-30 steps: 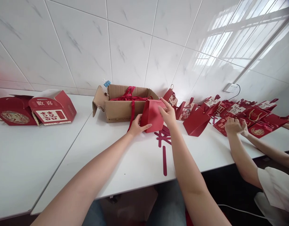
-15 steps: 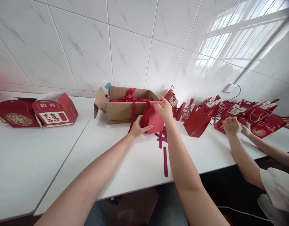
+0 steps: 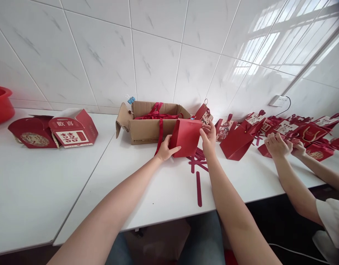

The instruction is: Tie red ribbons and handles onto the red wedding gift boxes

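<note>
A plain red paper bag (image 3: 186, 137) stands on the white table (image 3: 158, 184) in front of a cardboard box (image 3: 149, 123). My left hand (image 3: 166, 148) grips its lower left side with the thumb across the front. My right hand (image 3: 208, 136) pinches its upper right edge. Red ribbons (image 3: 157, 117) spill out of the box and hang over its front. Red paper strips (image 3: 198, 183) lie on the table below the bag.
Two printed red gift boxes (image 3: 55, 132) lie at the left, a red basin (image 3: 1, 105) beyond them. Several red gift bags (image 3: 285, 130) crowd the right side, where another person's hands (image 3: 279, 145) work. A wall socket (image 3: 279, 100) sits above them.
My right hand has slid from the bag's top middle to its upper right edge. The view has shifted slightly left, bringing the red basin into sight. My left hand keeps its hold.
</note>
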